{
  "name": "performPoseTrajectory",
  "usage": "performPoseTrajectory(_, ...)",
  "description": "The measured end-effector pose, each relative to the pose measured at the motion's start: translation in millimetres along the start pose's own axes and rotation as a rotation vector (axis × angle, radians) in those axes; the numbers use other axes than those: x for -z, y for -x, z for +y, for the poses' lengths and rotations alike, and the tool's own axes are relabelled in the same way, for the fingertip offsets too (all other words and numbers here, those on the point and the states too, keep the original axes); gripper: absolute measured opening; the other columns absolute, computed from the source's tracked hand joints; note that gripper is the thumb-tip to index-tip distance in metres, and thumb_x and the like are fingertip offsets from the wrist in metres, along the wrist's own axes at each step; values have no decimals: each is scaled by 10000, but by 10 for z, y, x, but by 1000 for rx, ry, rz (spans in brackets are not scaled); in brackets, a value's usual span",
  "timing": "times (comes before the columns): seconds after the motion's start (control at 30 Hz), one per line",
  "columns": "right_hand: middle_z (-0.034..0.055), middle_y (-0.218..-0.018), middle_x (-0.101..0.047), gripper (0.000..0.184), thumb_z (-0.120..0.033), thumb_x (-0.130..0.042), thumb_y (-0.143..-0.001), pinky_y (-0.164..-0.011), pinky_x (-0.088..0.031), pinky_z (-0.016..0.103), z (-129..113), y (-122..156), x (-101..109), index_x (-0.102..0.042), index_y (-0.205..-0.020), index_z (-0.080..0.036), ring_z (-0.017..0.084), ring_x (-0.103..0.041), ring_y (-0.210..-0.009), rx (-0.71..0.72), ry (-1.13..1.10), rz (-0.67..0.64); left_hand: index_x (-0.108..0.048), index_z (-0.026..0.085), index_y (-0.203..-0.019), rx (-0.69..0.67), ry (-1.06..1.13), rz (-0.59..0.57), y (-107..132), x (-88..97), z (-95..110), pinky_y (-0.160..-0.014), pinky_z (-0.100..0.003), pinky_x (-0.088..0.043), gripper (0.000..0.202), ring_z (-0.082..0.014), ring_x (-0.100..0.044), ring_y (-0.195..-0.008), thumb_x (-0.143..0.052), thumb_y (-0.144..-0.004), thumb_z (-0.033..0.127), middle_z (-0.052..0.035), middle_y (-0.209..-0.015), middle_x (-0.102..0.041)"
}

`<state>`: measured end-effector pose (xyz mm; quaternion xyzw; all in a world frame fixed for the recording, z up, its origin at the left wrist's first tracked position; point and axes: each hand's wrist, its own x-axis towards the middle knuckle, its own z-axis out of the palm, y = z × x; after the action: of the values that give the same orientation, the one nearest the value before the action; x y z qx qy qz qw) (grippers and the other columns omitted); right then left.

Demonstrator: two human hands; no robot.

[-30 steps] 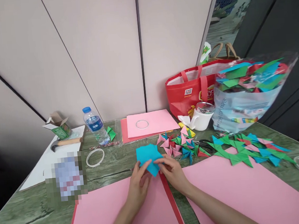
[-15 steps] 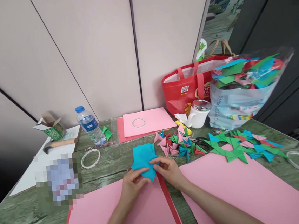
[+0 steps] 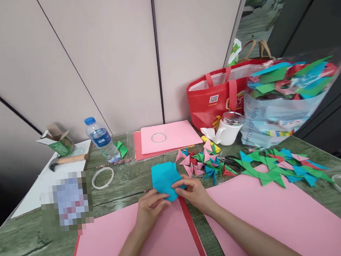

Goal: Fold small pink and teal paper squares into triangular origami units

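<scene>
Near the middle of the table, blue square paper sheets (image 3: 163,175) lie at the far edge of a large pink sheet (image 3: 157,242). My left hand (image 3: 150,204) pinches the near left side of a blue piece of paper (image 3: 170,190) with thumb and fingers. On its right side, my right hand (image 3: 192,192) pinches the same piece. Whether that piece is separate from the sheets behind it is hard to see. Folded paper pieces (image 3: 196,163) in pink, green, red and blue are heaped just beyond my right hand.
Right of the heap are scissors (image 3: 232,163) and paper stars (image 3: 266,171). A white mug (image 3: 229,132), a red bag (image 3: 203,108) and a plastic bag of folded paper (image 3: 278,121) stand behind. At left are a water bottle (image 3: 103,140), a white ring (image 3: 95,182) and a hammer (image 3: 71,158).
The near corner of the blue paper that pointed towards me is now folded up or drawn back between my fingers. Both hands stay pinched on it. The view has shifted slightly.
</scene>
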<state>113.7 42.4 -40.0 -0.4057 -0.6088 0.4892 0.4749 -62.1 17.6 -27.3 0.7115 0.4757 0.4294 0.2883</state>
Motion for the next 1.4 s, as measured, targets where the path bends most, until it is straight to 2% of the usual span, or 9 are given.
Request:
performPoseTrajectory(0.17,50,-836,-599,191,-259,-634,-670,-703,-440,300,-74,73,-53,-674,-851,-212,224,-542,-907,-6,116,-76,-692,218,-606,58,-15,113,9,-22,47,-574,-229,-448,116,-141,-588,-564,-625,-698,236,-3,-609,-677)
performPoseTrajectory(0.33,32,-745,-575,172,-282,-726,-581,-658,-420,278,-75,105,-87,-658,-715,-198,209,-542,-803,7,219,56,-680,208,-627,215,140,102,32,-64,76,-557,-229,-467,33,-146,-600,-556,-660,-650,219,-2,-622,-678)
performPoseTrajectory(0.4,21,-754,-559,149,-287,-711,-606,-573,-401,243,-83,96,-89,-626,-676,-187,156,-524,-670,-8,180,98,-653,227,-895,282,342,95,30,-81,96,-597,-254,-494,298,-172,-631,-654,-704,-601,211,-19,-787,-693)
performPoseTrajectory(0.47,3,-735,-545,180,-295,-708,-608,-498,-364,216,-105,90,-84,-582,-667,-181,117,-479,-570,-55,128,115,-408,268,-1237,343,568,92,18,-90,117,-639,-294,-512,725,-187,-643,-727,-722,-587,202,-38,-905,-681)
performPoseTrajectory(0.53,-27,-655,-513,216,-299,-707,-605,-455,-329,201,-130,93,-78,-536,-665,-182,91,-421,-490,-114,103,119,-199,253,-1342,416,676,90,2,-87,129,-675,-322,-511,906,-183,-648,-711,-720,-602,204,-38,-849,-693)
performPoseTrajectory(0.6,-48,-599,-480,246,-301,-713,-593,-437,-302,195,-142,105,-77,-509,-667,-185,80,-378,-454,-137,116,115,-310,192,-1303,499,682,55,-9,-77,130,-709,-329,-504,806,-189,-652,-708,-718,-609,218,-43,-785,-705)
performPoseTrajectory(0.7,-46,-605,-489,257,-307,-715,-588,-444,-300,195,-129,127,-88,-504,-667,-184,83,-378,-467,-110,165,111,-606,129,-985,564,650,-2,-11,-70,117,-729,-327,-499,405,-212,-654,-730,-708,-614,257,-64,-785,-713)
performPoseTrajectory(0.8,-28,-649,-525,244,-327,-698,-609,-460,-324,199,-103,144,-104,-517,-687,-183,91,-405,-491,-85,188,118,-654,134,-803,565,633,20,-5,-80,115,-712,-318,-506,229,-212,-656,-711,-698,-623,269,-60,-790,-719)
performPoseTrajectory(1.4,-41,-631,-516,232,-323,-681,-607,-476,-312,200,-79,147,-111,-512,-684,-185,102,-423,-534,-63,182,154,-652,134,-839,607,725,37,16,-115,122,-777,-364,-496,277,-215,-653,-747,-718,-607,269,-57,-810,-717)
